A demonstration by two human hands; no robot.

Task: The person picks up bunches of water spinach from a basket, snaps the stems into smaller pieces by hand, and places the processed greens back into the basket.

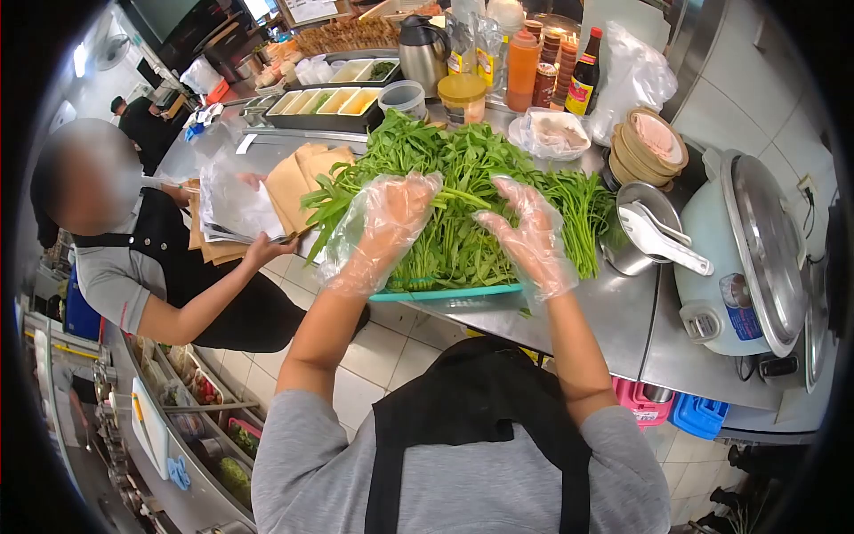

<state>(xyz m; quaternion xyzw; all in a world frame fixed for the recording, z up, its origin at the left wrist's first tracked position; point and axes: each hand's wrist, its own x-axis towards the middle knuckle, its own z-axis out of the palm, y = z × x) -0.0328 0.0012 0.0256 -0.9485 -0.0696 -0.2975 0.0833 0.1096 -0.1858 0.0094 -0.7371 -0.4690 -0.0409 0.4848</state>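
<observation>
A large heap of water spinach (454, 245), leafy with long green stems, lies on a turquoise tray (445, 295) at the near edge of the steel counter. Both my hands wear clear plastic gloves. My left hand (396, 214) is closed round a few stems over the left part of the heap; leaves stick out to its left and stem ends to its right. Above the right part, my right hand (531, 230) has its thumb and fingers apart, with nothing seen between them. The stalks of the heap point right, beside that hand.
At left, a co-worker (178, 267) holds brown and white papers (238, 206) close to the heap. Behind are condiment trays (329, 102), a steel jug (422, 55) and bottles (523, 71). On the right stand a steel pot with ladles (636, 227) and a big rice cooker (734, 258).
</observation>
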